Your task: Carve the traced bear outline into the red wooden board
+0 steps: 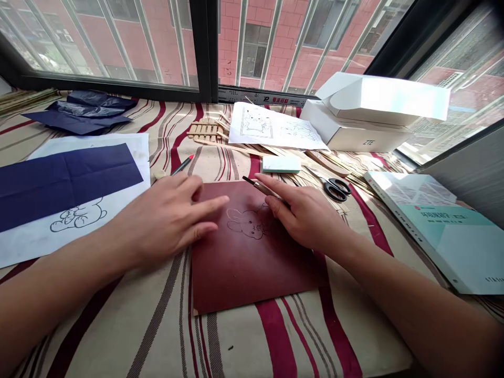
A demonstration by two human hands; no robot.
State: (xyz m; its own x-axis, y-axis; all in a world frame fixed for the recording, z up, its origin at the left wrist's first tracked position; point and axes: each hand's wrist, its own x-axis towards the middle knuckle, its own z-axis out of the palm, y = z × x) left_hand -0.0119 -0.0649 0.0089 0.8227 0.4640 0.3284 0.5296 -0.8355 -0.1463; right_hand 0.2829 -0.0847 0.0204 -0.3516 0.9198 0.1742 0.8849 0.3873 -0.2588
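A reddish-brown square sheet (252, 278) lies flat on the striped cloth, with a line drawing of a rabbit (244, 224) near its upper middle. Over the sheet's left edge is my left hand (169, 218), slightly blurred, its fingers stretched out and holding nothing; I cannot tell whether it touches the sheet. My right hand (311, 215) is closed round a slim pen-like tool (255, 185) with a dark tip, above the sheet's upper right part. That hand covers the right side of the drawing.
At left, dark blue paper (66, 176) overlaps a white sheet (129, 157) with a drawing. A red-tipped pen (182, 165), a pale block (281, 164), black-handled scissors (336, 190) and thin wooden strips lie beyond. A white box (362, 134) and a book (452, 231) are at right.
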